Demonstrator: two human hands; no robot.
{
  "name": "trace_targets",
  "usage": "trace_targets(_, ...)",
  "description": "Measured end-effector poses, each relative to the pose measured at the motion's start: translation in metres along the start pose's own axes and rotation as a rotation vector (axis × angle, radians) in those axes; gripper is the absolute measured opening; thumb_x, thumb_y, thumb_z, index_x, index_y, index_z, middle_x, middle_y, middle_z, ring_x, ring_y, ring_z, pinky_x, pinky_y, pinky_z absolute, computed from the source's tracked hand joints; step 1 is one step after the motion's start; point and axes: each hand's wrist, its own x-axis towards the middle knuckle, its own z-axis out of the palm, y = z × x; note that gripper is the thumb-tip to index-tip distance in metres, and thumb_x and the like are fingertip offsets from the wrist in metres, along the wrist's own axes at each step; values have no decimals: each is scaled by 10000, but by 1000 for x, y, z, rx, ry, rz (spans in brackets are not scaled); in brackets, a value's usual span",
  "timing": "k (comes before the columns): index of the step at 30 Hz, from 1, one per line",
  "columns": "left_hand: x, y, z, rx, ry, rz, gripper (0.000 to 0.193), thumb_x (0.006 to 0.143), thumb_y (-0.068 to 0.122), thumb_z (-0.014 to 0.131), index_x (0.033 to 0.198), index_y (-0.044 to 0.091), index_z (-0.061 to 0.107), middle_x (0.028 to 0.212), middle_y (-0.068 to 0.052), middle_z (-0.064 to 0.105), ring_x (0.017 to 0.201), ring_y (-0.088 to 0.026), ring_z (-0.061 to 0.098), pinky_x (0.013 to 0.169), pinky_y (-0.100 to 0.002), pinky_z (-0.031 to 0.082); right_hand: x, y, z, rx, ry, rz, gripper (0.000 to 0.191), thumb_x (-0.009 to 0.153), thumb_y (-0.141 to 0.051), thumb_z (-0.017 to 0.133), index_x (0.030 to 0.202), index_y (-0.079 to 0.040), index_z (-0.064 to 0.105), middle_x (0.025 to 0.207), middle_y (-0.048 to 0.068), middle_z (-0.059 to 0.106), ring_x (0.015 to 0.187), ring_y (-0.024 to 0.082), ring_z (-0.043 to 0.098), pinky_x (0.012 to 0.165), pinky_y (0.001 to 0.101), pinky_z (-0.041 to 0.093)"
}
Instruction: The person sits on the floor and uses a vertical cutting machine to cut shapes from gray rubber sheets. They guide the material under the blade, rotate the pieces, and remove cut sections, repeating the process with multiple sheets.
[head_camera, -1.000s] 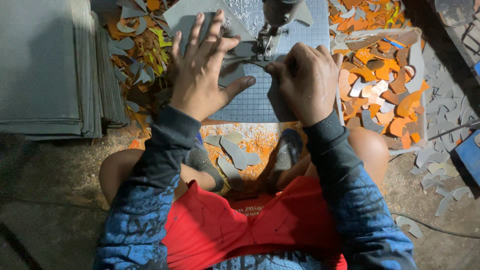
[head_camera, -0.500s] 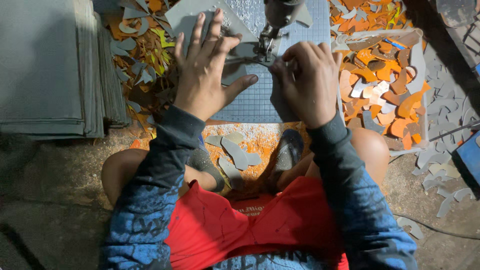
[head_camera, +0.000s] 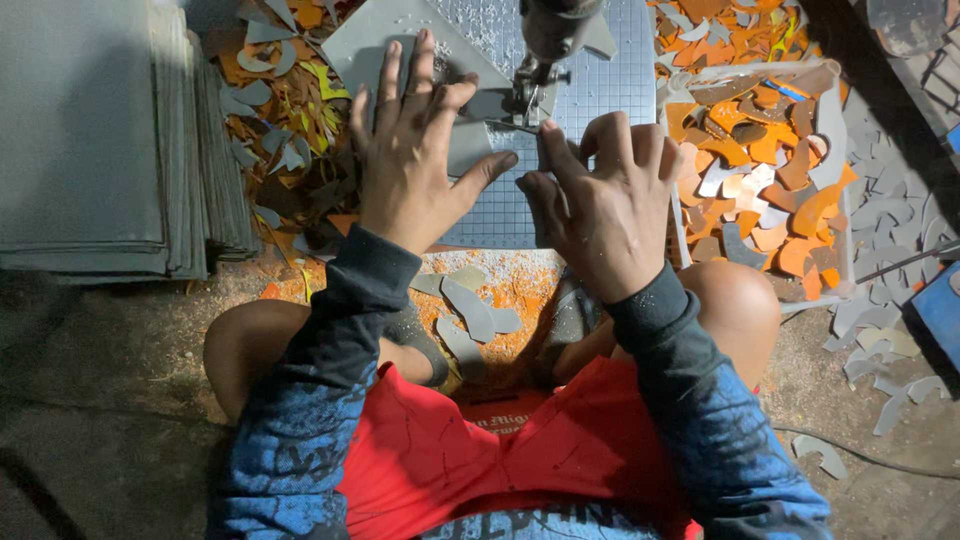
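A grey sheet (head_camera: 375, 45) lies on the gridded metal table (head_camera: 610, 85) of a small saw machine (head_camera: 545, 40). My left hand (head_camera: 410, 150) presses flat on the sheet with fingers spread, left of the blade. My right hand (head_camera: 605, 205) sits just right of the blade, fingers curled, pinching the near edge of the grey piece (head_camera: 540, 160). Both hands almost touch in front of the blade. How much of the sheet lies under my hands is hidden.
A stack of grey sheets (head_camera: 100, 140) fills the left. Orange and grey offcuts (head_camera: 280, 120) lie beside it. A tray of cut shapes (head_camera: 770, 180) stands on the right. Grey scraps (head_camera: 470, 310) and orange dust lie between my knees (head_camera: 735, 300).
My right hand has shifted a little left toward the blade and its fingers have lifted apart. The grey sheet has turned slightly under my left hand.
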Motion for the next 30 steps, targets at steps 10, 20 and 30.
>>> trace_targets(10,4,-1,1,58,-50,-16,826,914,731,759,1560,286,502,1706,-149,236,1574,-393,173,1214,-715,148,-2,2,5,9,-10,15,464,1010,-425,739,1371,-135,703,1090,105,537,1049,338,470,900,487,348)
trace_targets(20,8,4,-1,49,-113,-61,727,936,751,676,1542,366,554,1699,-185,182,1571,-423,151,1226,-699,119,1,5,3,27,-29,11,472,1026,-420,727,1392,-124,695,1077,111,531,1028,334,466,892,489,351)
trace_targets(30,12,-1,0,15,-114,-36,721,926,728,713,1534,369,566,1704,-179,174,1577,-413,135,1241,-683,94,3,8,4,23,-32,-3,496,1007,-422,731,1406,-131,684,1090,121,530,1042,353,465,896,494,369)
